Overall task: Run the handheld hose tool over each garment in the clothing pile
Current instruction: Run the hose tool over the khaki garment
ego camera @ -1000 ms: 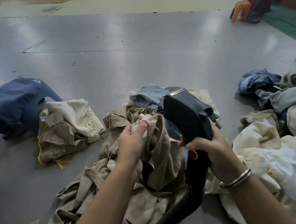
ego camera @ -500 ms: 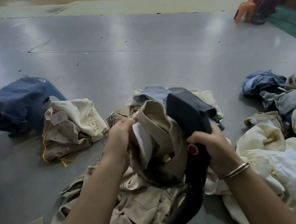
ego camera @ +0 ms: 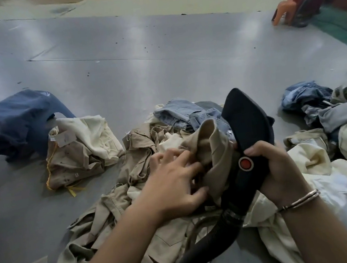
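At the middle of the pile, the right hand has its grip wrapped firmly round the neck of the handheld hose tool, fingers curled over the black body just above the red button, with the ribbed hose trailing down and toward the lower left. A bracelet sits on that wrist. The tool's broad dark head stands tilted up and away, and a fold of the khaki garment is bunched against its left face.

The left hand lies with fingers spread and relaxed on the same khaki cloth, pressing and feeling it rather than pinching it; whether any fingertip hooks a seam underneath cannot be told.

To do this step well, I would judge that the left hand should pull the fold flat and taut so the tool's face meets a single layer, not a wad. The right grip looks secure; keeping the thumb clear of the button unless it is wanted seems wise. Slow strokes along the cloth, with the hose kept free of the loose sleeves below, should avoid snagging.

Around this, the clothing pile spreads on the grey floor: denim pieces just behind, cream garments to the right, a tan-and-cream bundle and a navy garment to the left, all apparently awaiting their turn.
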Available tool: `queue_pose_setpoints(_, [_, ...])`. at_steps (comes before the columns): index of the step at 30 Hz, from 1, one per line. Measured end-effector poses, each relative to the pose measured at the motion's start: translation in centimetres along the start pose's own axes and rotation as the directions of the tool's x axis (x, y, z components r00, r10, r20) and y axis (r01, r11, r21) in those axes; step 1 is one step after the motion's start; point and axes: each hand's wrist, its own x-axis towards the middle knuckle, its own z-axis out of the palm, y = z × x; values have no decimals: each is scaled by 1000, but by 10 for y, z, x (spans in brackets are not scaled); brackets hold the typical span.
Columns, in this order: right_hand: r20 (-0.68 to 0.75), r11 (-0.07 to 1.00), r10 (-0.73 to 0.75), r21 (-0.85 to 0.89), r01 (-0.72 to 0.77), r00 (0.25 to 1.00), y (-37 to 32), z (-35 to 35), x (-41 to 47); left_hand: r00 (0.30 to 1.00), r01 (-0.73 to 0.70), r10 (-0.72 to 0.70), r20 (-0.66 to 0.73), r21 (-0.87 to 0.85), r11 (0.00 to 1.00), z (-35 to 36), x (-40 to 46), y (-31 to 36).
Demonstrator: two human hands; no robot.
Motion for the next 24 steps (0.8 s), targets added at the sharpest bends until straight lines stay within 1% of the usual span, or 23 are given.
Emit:
queue_pose_setpoints(2, [-29,999,27,18,-26,999,-2,-3,1,987,130,-137,79,94,987,8,0,0])
queue_pose_setpoints(3, [-35,999,44,19,-43,998,-3,-4,1,981,171,-180,70,121,978,10,-1,2])
queue_pose_setpoints(4, [-41,998,57,15,-56,998,-3,-4,1,985,173,-174,-2,118,978,10,-1,5])
queue_pose_setpoints(5, [-45,998,63,10,-62,997,-3,-3,2,986,129,-122,-116,56,990,10,0,8])
queue_pose_setpoints(6, [-44,998,64,6,-64,997,-2,-3,2,978,46,-57,-201,-59,997,10,3,11])
queue_pose_setpoints(7, [-36,998,61,6,-61,997,-1,-1,2,968,-43,-14,-249,-222,974,10,5,14])
queue_pose_setpoints(8, [-26,998,57,12,-56,998,0,0,2,977,-79,-11,-215,-406,911,9,8,18])
queue_pose_setpoints(9, [-18,998,52,19,-52,998,1,2,2,991,-48,-30,-134,-547,836,9,9,22])
queue_pose_setpoints(10, [-15,999,47,22,-47,999,3,3,3,998,9,-44,-40,-625,781,12,11,25])
queue_pose_setpoints(12, [-11,999,40,-7,-40,999,5,4,2,989,134,-65,132,-630,765,22,13,23])
queue_pose_setpoints(13, [-4,999,44,-32,-44,999,6,5,1,981,168,-66,184,-622,765,26,14,20])
queue_pose_setpoints(14, [7,997,53,-56,-52,999,8,6,0,976,184,-66,210,-616,766,29,14,16])
queue_pose_setpoints(16, [32,994,62,-89,-59,998,10,7,0,983,148,-37,181,-652,744,31,15,8])
queue_pose_setpoints(17, [36,994,57,-98,-54,998,10,7,0,988,123,-17,155,-710,694,32,15,6])
queue_pose_setpoints(18, [34,993,49,-108,-45,998,10,6,1,991,112,-9,134,-792,600,31,14,6])
queue_pose_setpoints(19, [28,992,40,-119,-36,999,10,6,2,993,112,-15,119,-870,480,31,14,8])
queue_pose_setpoints(20, [19,991,35,-126,-32,999,9,5,3,994,110,-62,93,-911,397,31,16,11])
queue_pose_setpoints(21, [10,991,36,-126,-34,999,9,3,3,987,105,-154,52,-925,365,31,18,13])
queue_pose_setpoints(22, [3,991,38,-130,-37,999,8,1,3,964,96,-265,8,-942,320,32,21,14])
queue_pose_setpoints(23, [-1,987,37,-154,-36,999,9,0,3,913,95,-408,-8,-968,231,33,23,13])
queue_pose_setpoints(24, [-1,980,35,-195,-35,999,9,-1,2,834,84,-550,36,-995,62,33,27,13])
